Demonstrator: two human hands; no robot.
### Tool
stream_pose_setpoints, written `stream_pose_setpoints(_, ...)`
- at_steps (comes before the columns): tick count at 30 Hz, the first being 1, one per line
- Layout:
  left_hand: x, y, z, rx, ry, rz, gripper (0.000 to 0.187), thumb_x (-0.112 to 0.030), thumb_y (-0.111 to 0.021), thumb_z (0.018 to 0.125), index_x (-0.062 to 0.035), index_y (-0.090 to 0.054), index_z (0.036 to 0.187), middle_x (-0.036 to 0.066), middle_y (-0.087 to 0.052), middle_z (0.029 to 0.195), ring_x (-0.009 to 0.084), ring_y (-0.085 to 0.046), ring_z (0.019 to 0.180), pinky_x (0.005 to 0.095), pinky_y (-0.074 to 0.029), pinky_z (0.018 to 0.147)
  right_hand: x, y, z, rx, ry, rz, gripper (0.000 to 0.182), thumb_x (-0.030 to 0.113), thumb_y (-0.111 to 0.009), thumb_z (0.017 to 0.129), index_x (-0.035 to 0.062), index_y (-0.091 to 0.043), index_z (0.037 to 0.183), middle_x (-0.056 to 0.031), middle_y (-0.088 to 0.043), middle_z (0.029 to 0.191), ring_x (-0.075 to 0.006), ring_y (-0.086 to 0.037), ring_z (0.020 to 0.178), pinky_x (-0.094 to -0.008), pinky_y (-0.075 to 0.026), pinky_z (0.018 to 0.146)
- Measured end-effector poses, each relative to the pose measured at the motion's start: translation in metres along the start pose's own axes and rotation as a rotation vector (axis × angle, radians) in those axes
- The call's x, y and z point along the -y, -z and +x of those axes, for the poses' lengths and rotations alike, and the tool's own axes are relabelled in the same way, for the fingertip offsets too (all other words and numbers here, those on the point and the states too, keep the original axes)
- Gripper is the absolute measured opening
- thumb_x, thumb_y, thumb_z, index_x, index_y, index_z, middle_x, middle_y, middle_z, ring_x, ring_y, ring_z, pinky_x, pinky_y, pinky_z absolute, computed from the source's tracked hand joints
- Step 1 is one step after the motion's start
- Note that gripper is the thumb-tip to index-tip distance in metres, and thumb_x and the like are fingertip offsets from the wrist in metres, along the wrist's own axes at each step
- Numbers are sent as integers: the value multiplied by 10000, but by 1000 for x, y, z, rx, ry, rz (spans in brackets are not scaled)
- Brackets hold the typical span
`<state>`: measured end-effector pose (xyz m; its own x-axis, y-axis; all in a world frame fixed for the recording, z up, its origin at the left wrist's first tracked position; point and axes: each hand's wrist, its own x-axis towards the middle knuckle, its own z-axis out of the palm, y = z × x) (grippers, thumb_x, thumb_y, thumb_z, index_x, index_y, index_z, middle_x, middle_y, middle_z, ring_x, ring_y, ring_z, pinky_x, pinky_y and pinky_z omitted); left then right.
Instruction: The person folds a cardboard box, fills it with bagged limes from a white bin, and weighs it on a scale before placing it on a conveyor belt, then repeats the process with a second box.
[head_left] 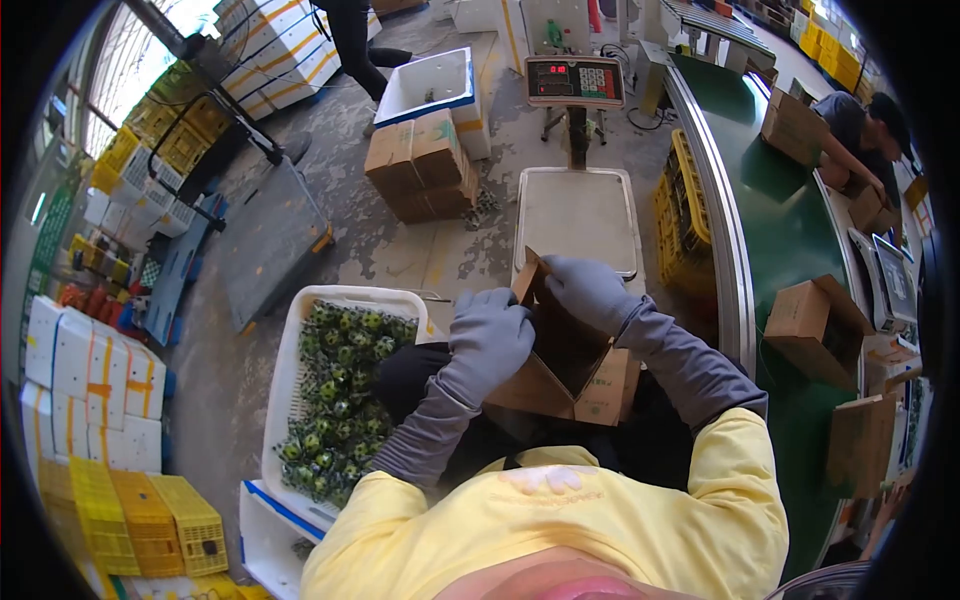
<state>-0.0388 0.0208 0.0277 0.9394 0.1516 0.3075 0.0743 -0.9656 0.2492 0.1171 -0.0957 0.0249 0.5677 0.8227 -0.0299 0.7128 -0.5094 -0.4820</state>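
An open cardboard box [573, 352] sits in front of my body, its dark inside facing up. My left hand [488, 338], in a grey glove, is closed on the box's left side near a raised flap. Across from it, my right hand [590, 292], also gloved, grips the far right edge, with its fingertips hidden. To my left stands a white plastic crate [292, 372] heaped with small green produce [345, 375] in clear wrapping. Just beyond the box is a platform scale [577, 215] with a lit red display [575, 80].
A green conveyor belt [775, 225] carrying open cartons [815, 330] runs along the right, where another person [865, 130] handles boxes. Ahead stand a closed carton [420, 165] and a white foam box [425, 85]. A flat trolley [268, 240] and yellow crates [145, 520] are at left.
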Motion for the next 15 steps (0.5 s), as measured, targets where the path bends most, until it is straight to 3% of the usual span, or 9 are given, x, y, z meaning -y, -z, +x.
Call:
stream_pose_setpoints(3, 14, 4, 9, 83, -94, 81, 272, -312, -535, 848, -114, -712, 788, 51, -632, 905, 224, -570, 944, 496, -327, 941, 15, 27, -27, -61, -56, 76, 366, 246, -547, 905, 24, -564, 1195, -237, -648, 1014, -399, -624, 935, -446, -502, 804)
stream_pose_setpoints(5, 13, 9, 11, 127, -135, 188, 264, -298, -534, 844, -111, -704, 765, 43, -624, 855, 223, -575, 903, 468, -358, 890, 24, 34, -65, -390, 154, 86, 415, 191, -591, 899, 21, -528, 1272, -229, -629, 1117, -362, -624, 1012, -398, -496, 868)
stream_pose_setpoints(7, 10, 0, 11, 117, -185, 258, 283, -298, -532, 836, -99, -686, 707, 61, -609, 773, 226, -571, 831, 451, -377, 858, 32, 35, -99, -457, 217, 343, 442, 141, -648, 854, -2, -533, 1257, -212, -606, 1182, -351, -607, 1085, -391, -493, 906)
stream_pose_setpoints(9, 1, -1, 10, 111, -198, 327, 295, -305, -537, 832, -90, -682, 691, 75, -606, 757, 235, -566, 817, 445, -379, 856, 31, 17, -124, -429, 289, 568, 450, 129, -624, 876, -32, -515, 1281, -227, -586, 1240, -359, -577, 1159, -377, -441, 990)
stream_pose_setpoints(11, -5, -5, 11, 74, -220, 369, 298, -307, -550, 825, -76, -682, 690, 98, -606, 757, 260, -561, 812, 437, -382, 852, 27, 4, -121, -374, 305, 554, 463, 191, -580, 909, -33, -496, 1306, -236, -523, 1321, -357, -522, 1229, -383, -395, 1036)
stream_pose_setpoints(15, -4, -9, 14, 203, -190, 326, 302, -325, -582, 803, -53, -699, 743, 97, -623, 780, 259, -566, 839, 422, -371, 862, 27, -9, -86, -238, 329, 748, 504, 300, -486, 971, -19, -449, 1359, -238, -428, 1416, -363, -422, 1319, -381, -323, 1092)
